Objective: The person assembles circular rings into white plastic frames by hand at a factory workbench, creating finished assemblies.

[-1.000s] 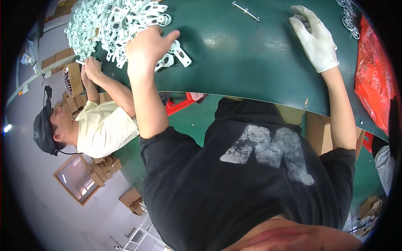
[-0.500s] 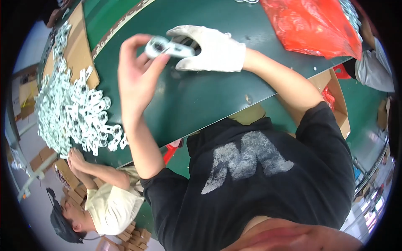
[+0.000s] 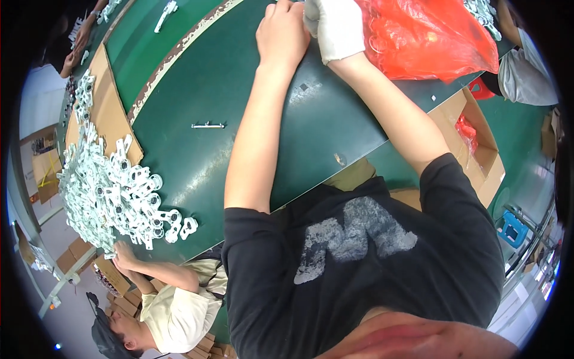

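**Traffic beside the red bag!**

Danger spot first: a snag on that thin, crumpled film, quite possible from any careless sweep so close by. Also worth fearing, a fumble from any loose pinch, well away from the near edge and hard to spot up there. And over at the left end of the green surface, a likely spill: pale clips heaped loose and tangled, with a co-worker's hand right at the heap. One bump perhaps enough for a tumble over the near edge!

Now for positions. Left hand bare, fingers curled in narrow; gloved right hand just beside, bent over, fingers mostly hidden. Holding anything? Cannot tell, for either. Red bag immediately to the right of the glove, touching or merely overlapping in view, impossible to say; lower corner near the near edge, towards the right end. Pale clips well apart from both, far off to the left. Between heap and left forearm, a slim metal rod, lying alone.
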### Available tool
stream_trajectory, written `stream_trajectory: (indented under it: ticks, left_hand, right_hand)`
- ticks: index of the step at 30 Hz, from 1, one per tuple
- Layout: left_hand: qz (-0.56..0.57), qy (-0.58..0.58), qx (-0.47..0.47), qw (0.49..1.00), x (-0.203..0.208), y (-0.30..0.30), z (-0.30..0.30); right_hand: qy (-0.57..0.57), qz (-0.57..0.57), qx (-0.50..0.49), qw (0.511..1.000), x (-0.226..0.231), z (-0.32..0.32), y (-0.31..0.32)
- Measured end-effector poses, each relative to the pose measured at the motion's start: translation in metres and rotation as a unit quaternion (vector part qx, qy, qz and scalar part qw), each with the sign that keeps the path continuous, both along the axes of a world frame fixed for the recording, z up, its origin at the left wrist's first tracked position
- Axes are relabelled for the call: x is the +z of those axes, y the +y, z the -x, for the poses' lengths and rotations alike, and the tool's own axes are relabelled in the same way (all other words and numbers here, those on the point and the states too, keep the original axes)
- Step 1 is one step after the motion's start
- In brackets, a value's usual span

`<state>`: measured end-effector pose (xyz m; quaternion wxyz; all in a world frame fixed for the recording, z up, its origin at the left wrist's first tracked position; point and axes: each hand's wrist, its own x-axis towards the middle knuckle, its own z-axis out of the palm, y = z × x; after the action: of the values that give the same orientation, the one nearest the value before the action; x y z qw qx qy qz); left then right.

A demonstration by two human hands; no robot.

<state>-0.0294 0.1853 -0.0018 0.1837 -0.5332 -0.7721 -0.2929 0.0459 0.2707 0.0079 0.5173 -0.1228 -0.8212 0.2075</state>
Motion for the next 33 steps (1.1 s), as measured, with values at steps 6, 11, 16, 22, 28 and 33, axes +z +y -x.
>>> stream_trajectory:
  ticks: [6,11,16,22,28,33]
  left_hand:
    - [0.137,-0.208,0.098,0.963,0.016,-0.073,-0.009]
    - [0.137,-0.237,0.164,0.948,0.021,-0.147,-0.026]
    - [0.141,-0.139,0.225,0.954,0.017,-0.179,-0.029]
    - [0.154,-0.147,0.146,0.966,0.008,-0.188,-0.024]
    - [-0.01,-0.157,0.031,0.987,0.011,-0.192,-0.023]
    - [-0.003,-0.168,0.026,0.985,0.01,-0.187,-0.028]
  right_hand:
    - [-0.066,0.012,0.079,0.995,-0.014,0.0,-0.002]
    - [-0.355,0.12,0.169,0.912,0.012,-0.012,-0.035]
    - [-0.541,0.145,0.141,0.816,0.063,-0.021,-0.061]
    - [-0.526,0.033,0.123,0.841,0.037,-0.027,-0.063]
    - [-0.503,-0.002,0.169,0.847,0.029,-0.03,-0.074]
    - [-0.493,-0.018,0.205,0.845,0.031,-0.034,-0.083]
